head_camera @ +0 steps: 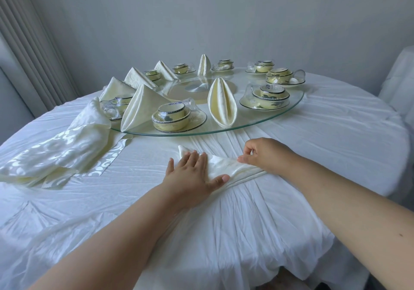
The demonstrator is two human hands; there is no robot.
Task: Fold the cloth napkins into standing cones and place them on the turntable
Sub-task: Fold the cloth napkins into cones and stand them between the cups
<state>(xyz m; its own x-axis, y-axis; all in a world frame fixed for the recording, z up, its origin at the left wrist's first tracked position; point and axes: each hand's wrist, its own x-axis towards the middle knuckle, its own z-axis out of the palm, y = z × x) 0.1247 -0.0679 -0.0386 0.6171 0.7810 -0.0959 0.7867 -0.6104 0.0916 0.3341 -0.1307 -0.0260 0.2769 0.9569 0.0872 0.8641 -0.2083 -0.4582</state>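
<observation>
The step in hand looks like the folding of one more cream napkin (226, 166), which lies on the white tablecloth (291, 211) just in front of the glass turntable (298, 101), partly folded into a narrow, flattened shape; the left hand (190, 173) lies flat on its left part, fingers straight and spread, pressing it down, while the right hand (266, 155) pinches the napkin's upper edge between thumb and fingertips at its right end; six folded napkins already stand on the turntable, the nearest (221, 103) upright beside a stacked bowl-and-saucer set (177, 117), another (140, 108) leaning at the left rim, so the task seems well along but not finished; a loose pile of unfolded patterned napkins (60, 153) waits to the left on the table; the next move probably calls for the right hand to draw or roll the pinched edge across while the left keeps the fold pinned, then shaping the cloth so it stands and lifting it onto a free spot of glass among the place settings; the tableware appears shrink-wrapped, and the top of the nearest bowl bears a small blue label, too blurred to read; no other writing can be made out
</observation>
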